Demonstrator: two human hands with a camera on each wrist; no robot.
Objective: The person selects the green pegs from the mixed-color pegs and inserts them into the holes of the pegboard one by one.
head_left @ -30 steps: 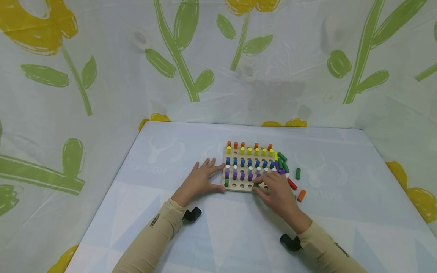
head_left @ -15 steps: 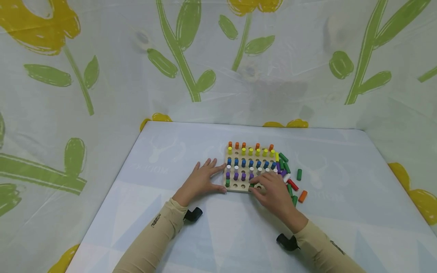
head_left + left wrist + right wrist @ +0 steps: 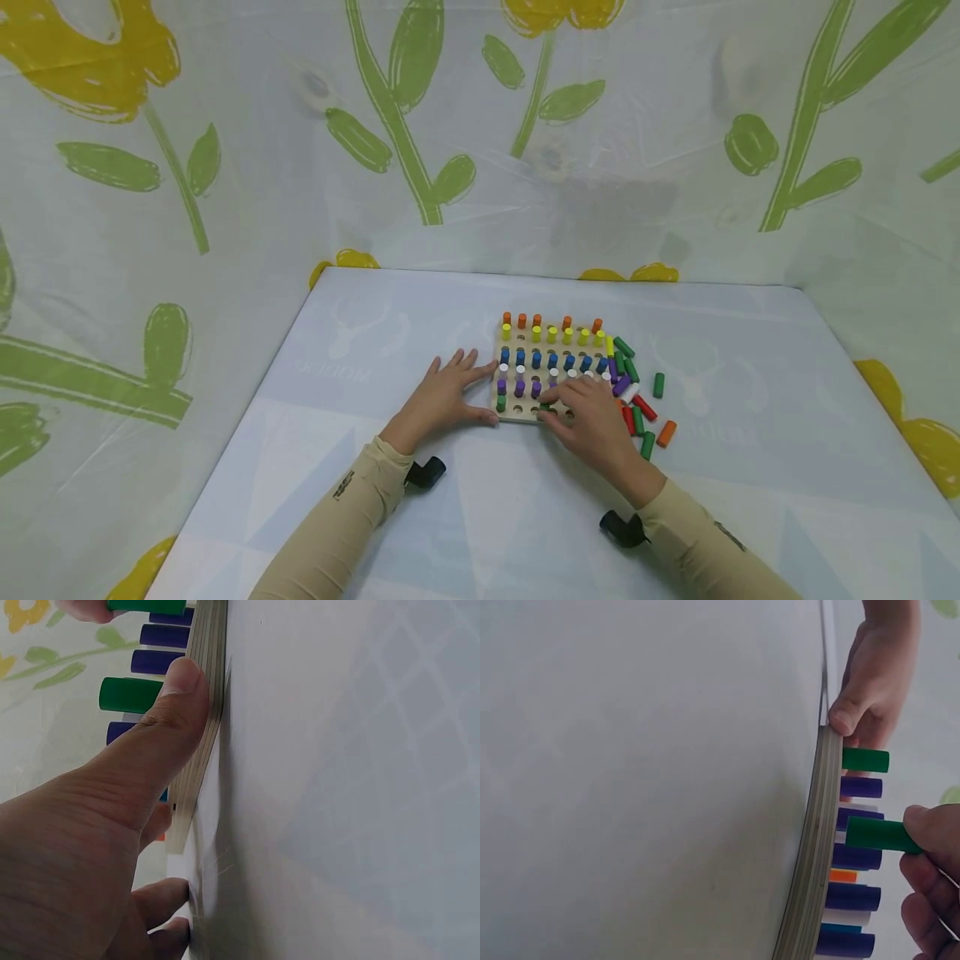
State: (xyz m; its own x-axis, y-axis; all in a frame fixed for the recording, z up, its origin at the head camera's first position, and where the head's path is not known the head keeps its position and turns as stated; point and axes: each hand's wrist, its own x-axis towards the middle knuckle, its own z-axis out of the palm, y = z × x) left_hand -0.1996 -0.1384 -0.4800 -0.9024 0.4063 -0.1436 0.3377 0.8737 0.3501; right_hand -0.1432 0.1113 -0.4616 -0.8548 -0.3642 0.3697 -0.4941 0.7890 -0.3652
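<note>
The right hand (image 3: 588,429) pinches a green peg (image 3: 876,833) near the front edge of the board (image 3: 819,832); the left hand (image 3: 441,398), spread, touches its left edge, beside wide desk (image 3: 360,350).

Pegboard (image 3: 817,840): pale wood, striped edge. Peg rows (image 3: 536,360), 12 to 6 o'clock: orange, yellow, blue, white, purple, green. Pinched peg (image 3: 877,834): green. Loose pegs (image 3: 658,385), 3 o'clock: multicoloured. Sleeves (image 3: 330,517): beige. Tablecloth (image 3: 502,517): pale-blue triangles. Backdrop (image 3: 262,192): yellow-and-green floral.

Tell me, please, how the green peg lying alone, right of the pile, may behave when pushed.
The lone green peg would probably roll, being cylindrical and lying on its side. It looks stiff, its outline straight. It is likely light, since it is small beside the right hand.
</note>
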